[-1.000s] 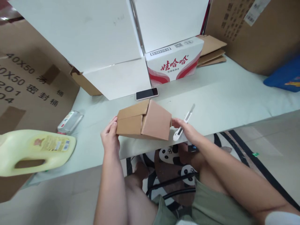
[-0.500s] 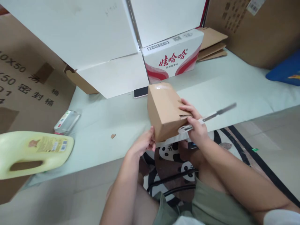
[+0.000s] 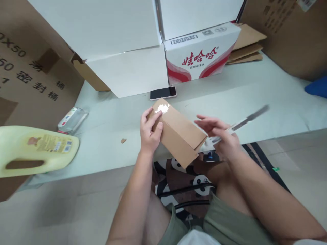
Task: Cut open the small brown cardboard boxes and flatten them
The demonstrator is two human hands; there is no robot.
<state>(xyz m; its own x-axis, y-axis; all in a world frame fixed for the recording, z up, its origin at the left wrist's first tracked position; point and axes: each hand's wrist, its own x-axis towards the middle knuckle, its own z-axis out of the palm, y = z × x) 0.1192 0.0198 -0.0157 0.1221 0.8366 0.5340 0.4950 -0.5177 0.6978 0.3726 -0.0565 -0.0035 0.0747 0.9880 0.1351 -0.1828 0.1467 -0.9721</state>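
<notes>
A small brown cardboard box (image 3: 178,131) lies tilted at the table's near edge, with a shiny strip of tape at its far end. My left hand (image 3: 150,131) grips that end, fingers on the tape and thumb along the side. To the right, my right hand (image 3: 223,134) is close to the box's near-right end, its fingers partly extended. It holds a white-handled cutting tool (image 3: 240,125) whose grey blade points away to the right; whether it is a knife or scissors I cannot tell. A phone (image 3: 163,93) lies flat just beyond the box.
White cartons (image 3: 204,56) and folded cardboard (image 3: 245,44) stand at the back. A large brown carton (image 3: 33,68), a clear container (image 3: 73,119) and a yellow jug (image 3: 38,149) are on the left. A cardboard scrap (image 3: 123,140) lies on the pale tablecloth (image 3: 107,126).
The box has been turned and tipped. My left hand has shifted from its near corner to the taped far end. My right hand has come off the box, still holding the tool.
</notes>
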